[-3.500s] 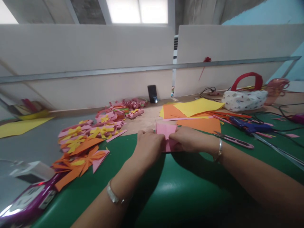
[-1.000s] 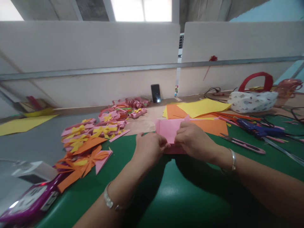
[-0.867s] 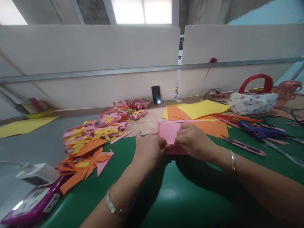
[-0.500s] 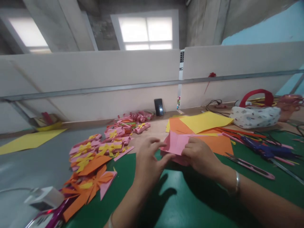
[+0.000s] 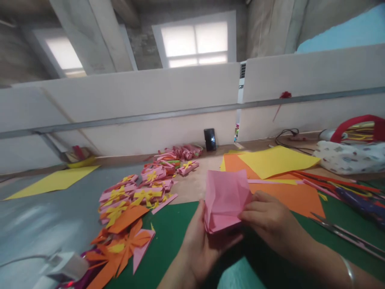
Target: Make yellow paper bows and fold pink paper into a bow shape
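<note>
A folded pink paper piece (image 5: 227, 194), shaped like a small open pouch or box, is held up over the green mat. My left hand (image 5: 201, 245) supports it from below and on its left side, thumb along the edge and fingers beneath. At its right lower corner, my right hand (image 5: 267, 216) pinches the paper between thumb and fingers. The right fingertips are partly hidden against the paper. Behind the piece lie orange sheets (image 5: 288, 196) and a yellow sheet (image 5: 278, 160).
Finished-looking pink paper bundles with yellow bows (image 5: 147, 194) and orange paper flowers (image 5: 120, 249) lie to the left. Scissors (image 5: 349, 235), a blue glue gun (image 5: 361, 200) and a white bag with a red handle (image 5: 349, 156) are on the right. A phone (image 5: 209, 139) leans against the partition.
The pink paper has been turned so its opened face shows toward me. My left hand has moved from pinching its edge to cradling it underneath. The view has shifted to the right.
</note>
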### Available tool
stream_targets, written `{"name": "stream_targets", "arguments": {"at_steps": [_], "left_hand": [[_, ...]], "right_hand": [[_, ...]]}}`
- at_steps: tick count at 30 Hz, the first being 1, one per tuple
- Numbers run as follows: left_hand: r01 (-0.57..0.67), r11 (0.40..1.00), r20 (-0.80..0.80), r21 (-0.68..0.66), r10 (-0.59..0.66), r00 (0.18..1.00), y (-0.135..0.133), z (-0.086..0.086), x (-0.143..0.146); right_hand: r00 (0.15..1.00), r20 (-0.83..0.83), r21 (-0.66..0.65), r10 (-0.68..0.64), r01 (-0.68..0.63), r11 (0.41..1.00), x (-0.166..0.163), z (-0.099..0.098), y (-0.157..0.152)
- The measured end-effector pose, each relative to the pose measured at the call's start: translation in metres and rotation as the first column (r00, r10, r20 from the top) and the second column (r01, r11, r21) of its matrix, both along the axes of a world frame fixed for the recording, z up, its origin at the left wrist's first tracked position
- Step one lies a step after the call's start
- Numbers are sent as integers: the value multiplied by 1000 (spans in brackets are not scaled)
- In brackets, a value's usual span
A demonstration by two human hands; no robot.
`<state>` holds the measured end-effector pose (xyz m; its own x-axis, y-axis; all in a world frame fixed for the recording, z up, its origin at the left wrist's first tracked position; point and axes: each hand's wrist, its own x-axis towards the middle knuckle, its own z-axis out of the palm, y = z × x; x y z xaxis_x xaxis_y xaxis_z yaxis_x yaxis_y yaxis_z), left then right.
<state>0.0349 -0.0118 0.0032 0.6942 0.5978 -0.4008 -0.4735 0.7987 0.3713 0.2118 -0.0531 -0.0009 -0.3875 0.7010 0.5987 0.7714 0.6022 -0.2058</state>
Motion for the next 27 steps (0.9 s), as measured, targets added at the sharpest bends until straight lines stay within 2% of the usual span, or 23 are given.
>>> {"name": "stream_targets", "arguments": {"at_steps": [2, 4, 6, 8, 13, 18, 21, 24, 27], "left_hand": [[-147, 989, -34, 20, 147, 988, -3, -4, 6], [-276, 955, -123, 106, 288, 950, -7, -6, 11], [-299, 932, -199, 204, 339, 919, -12, -8, 15], [-256, 932, -204, 255, 311, 928, -17, -8, 16], [-139, 949, -151, 282, 187, 971, -24, -5, 15], [-90, 967, -139, 239, 126, 982, -24, -2, 18], [-65, 980, -95, 190, 84, 992, -23, 5, 19], [-25, 985, -53, 169, 34, 998, -23, 10, 18], [-57, 980, -36, 193, 65, 997, -24, 8, 17]], "right_hand": [[999, 32, -47, 16, -14, 999, -3, 1, -2], [999, 23, -84, 38, -36, 996, -10, 2, -5], [999, -29, -121, 41, -45, 992, -19, 3, -8], [996, -88, -162, 25, -39, 986, -27, 2, -10], [982, -182, -230, -45, 2, 973, -35, -6, -14], [947, -320, -322, -29, -80, 943, -31, -10, -19], [950, -312, -374, -28, -95, 922, -26, -6, -20], [965, -262, -373, 33, -133, 918, -22, -4, -18], [962, -264, -384, 62, -164, 909, -22, -7, -16]]}}
